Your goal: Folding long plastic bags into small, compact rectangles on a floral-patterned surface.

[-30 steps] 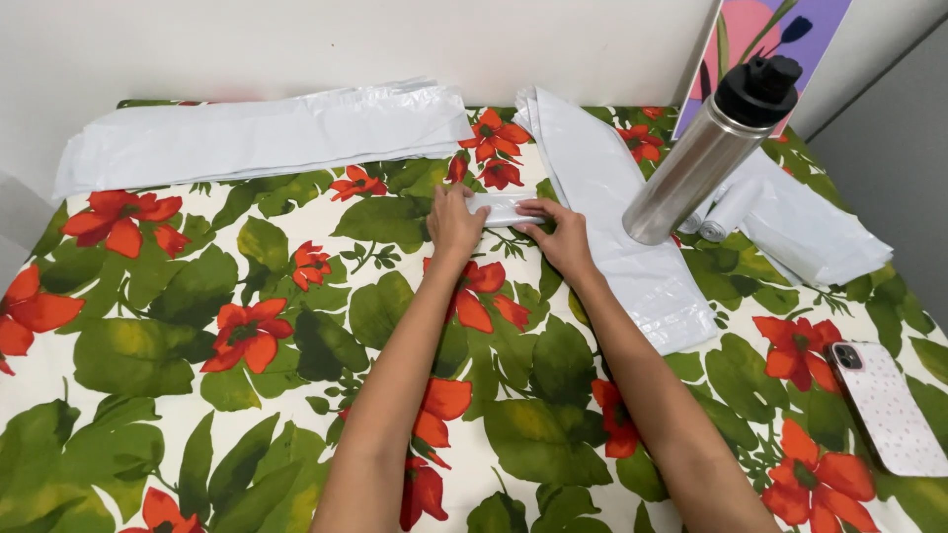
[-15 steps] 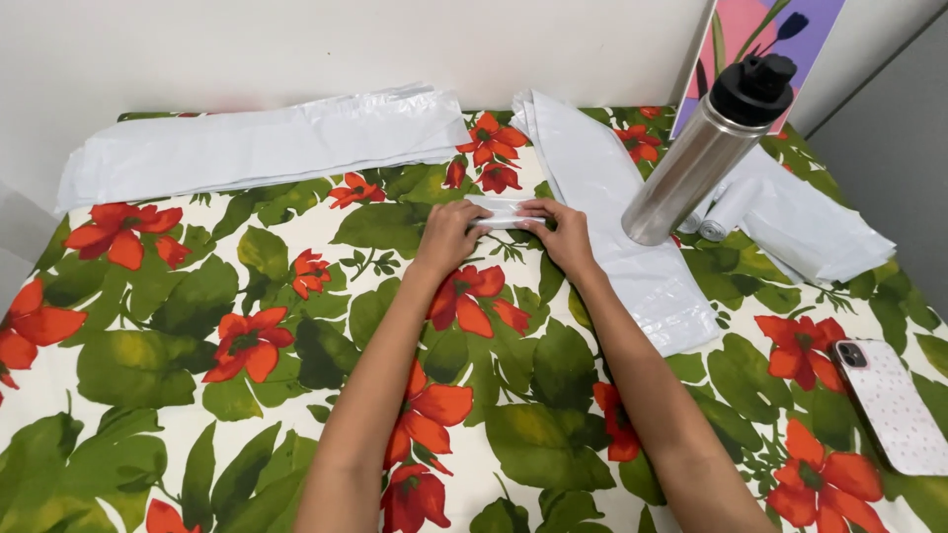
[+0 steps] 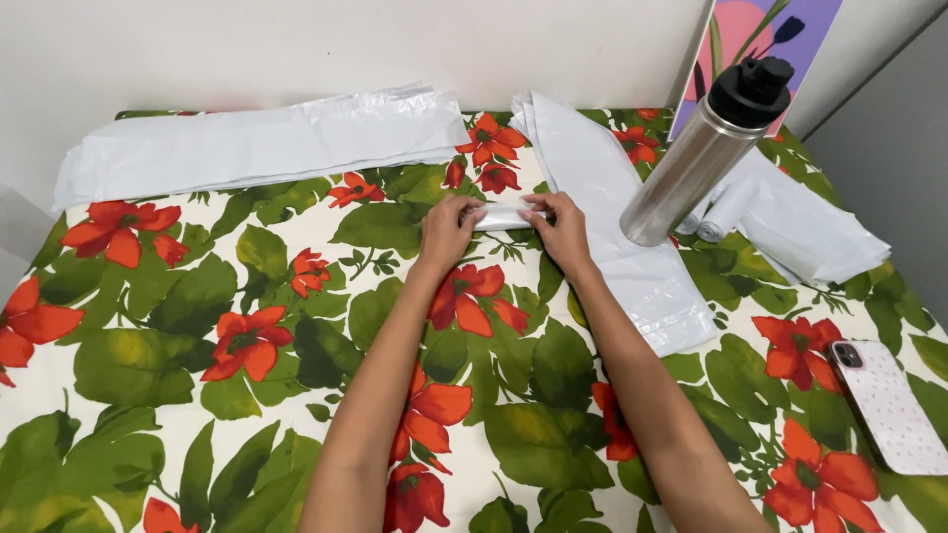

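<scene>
My left hand (image 3: 447,230) and my right hand (image 3: 562,229) both grip a small rolled white plastic bag (image 3: 506,216), one at each end, just above a flowered tablecloth (image 3: 296,345). The roll lies crosswise between my fingers. To its right, a long folded white plastic bag (image 3: 612,207) stretches from the far edge toward me.
A stack of folded white bags (image 3: 257,143) lies at the far left. A steel bottle (image 3: 706,148) with a black cap stands at the right, with small white rolls (image 3: 726,209) and more folded bags (image 3: 810,232) beside it. A phone (image 3: 889,405) lies at the right edge.
Both hands stay on the small roll and have shifted only slightly; the roll looks a little tighter than before.
</scene>
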